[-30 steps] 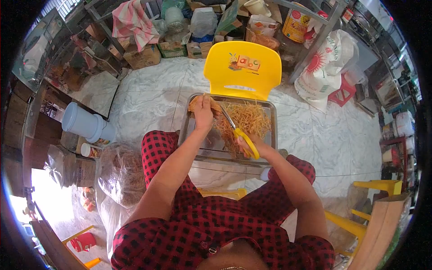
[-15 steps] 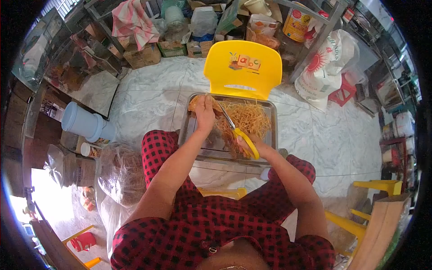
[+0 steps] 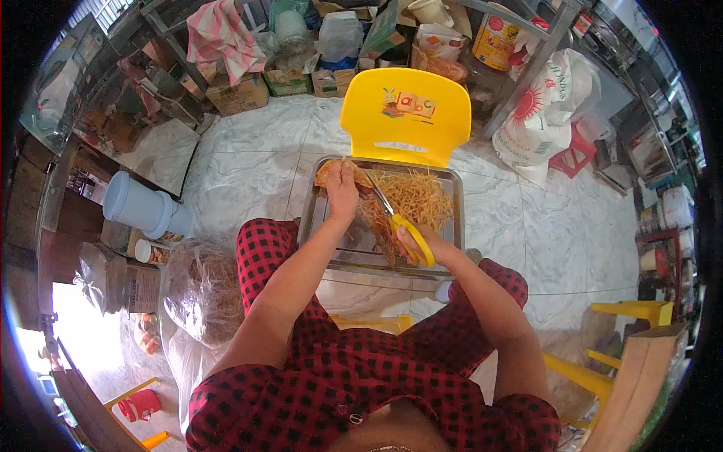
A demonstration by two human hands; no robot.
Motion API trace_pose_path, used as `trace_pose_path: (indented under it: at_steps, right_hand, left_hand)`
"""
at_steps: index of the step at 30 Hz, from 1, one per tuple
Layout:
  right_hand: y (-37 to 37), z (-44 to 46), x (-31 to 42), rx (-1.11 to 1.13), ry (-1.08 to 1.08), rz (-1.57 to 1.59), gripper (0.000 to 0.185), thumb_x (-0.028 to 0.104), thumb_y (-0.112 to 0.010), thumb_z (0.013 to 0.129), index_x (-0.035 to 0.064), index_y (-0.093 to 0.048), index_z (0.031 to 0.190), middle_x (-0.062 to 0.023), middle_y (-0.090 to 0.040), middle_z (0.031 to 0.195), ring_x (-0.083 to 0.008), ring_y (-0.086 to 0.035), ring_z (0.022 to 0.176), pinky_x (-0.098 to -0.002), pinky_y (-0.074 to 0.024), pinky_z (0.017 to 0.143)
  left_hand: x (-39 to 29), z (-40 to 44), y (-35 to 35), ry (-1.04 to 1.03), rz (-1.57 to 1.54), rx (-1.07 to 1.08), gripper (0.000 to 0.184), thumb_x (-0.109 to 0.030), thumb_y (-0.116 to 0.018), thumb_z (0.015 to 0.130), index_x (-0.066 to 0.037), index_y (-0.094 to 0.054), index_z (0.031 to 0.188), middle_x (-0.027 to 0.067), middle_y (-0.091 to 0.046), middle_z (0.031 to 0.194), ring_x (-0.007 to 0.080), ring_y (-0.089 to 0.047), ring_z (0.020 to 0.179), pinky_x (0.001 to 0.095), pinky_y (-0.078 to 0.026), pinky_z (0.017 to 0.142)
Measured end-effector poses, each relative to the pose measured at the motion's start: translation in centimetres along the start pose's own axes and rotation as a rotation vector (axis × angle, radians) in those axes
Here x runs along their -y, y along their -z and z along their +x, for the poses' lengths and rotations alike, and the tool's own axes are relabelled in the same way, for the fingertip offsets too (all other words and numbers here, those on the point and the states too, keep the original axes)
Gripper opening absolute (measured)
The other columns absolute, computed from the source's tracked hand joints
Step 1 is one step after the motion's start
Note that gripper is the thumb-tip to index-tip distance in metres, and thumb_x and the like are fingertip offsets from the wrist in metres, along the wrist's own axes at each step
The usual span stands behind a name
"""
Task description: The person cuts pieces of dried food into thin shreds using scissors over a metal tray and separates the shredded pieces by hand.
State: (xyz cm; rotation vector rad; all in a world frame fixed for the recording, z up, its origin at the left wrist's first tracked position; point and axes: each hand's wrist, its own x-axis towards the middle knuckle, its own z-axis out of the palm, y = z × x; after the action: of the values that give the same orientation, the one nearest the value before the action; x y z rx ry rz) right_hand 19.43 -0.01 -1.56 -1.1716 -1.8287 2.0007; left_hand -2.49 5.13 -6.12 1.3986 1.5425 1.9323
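Note:
My left hand (image 3: 343, 192) presses down on a flat orange-brown sheet of food (image 3: 327, 172), whose exact kind I cannot make out, at the tray's far left corner. My right hand (image 3: 419, 245) grips yellow-handled scissors (image 3: 404, 224), fingers wrapped round the handles. The metal blades point up and left, reaching the sheet's edge beside my left fingers. Thin golden-brown strips (image 3: 416, 197) lie heaped in the right half of the metal tray (image 3: 458, 226). Some darker strips spill toward the near edge under my right hand.
A yellow chair (image 3: 407, 113) stands right behind the tray. To the left are pale blue buckets (image 3: 135, 203) and a clear plastic bag of brown strands (image 3: 202, 290). A white sack (image 3: 538, 113) rests at the far right, with boxes under a metal shelf at the back.
Almost nothing differs. Both hands, the scissors and the sheet keep nearly the same place.

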Motion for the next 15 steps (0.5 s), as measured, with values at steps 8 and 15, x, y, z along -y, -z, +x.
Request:
trace_pose_path:
  at_steps: [8,15]
  right_hand:
    - [-0.3,-0.6,0.6,-0.108,-0.044,-0.003,0.056,0.058,-0.054,0.081,0.0044,-0.054,0.095,-0.0015,-0.050,0.060,-0.0110,-0.049,0.047,-0.0243,-0.0397,0.043]
    - [-0.4,-0.2,0.0,-0.156,0.028,0.035,0.051,0.051,-0.057,0.082,0.0024,-0.058,0.097,0.0002,-0.048,0.055,-0.0100,-0.048,0.045,-0.0239,-0.0383,0.041]
  left_hand:
    - [-0.3,-0.3,-0.1,0.344,-0.205,0.088,0.022,-0.022,-0.039,0.096,-0.003,-0.048,0.086,0.0039,-0.053,0.067,0.0125,-0.053,0.050,0.0259,-0.045,0.044]
    - [-3.6,-0.1,0.1,0.538,-0.374,0.084,0.020,-0.022,-0.039,0.096,-0.006,-0.047,0.089,0.0040,-0.052,0.062,0.0115,-0.050,0.041,0.0245,-0.041,0.034]
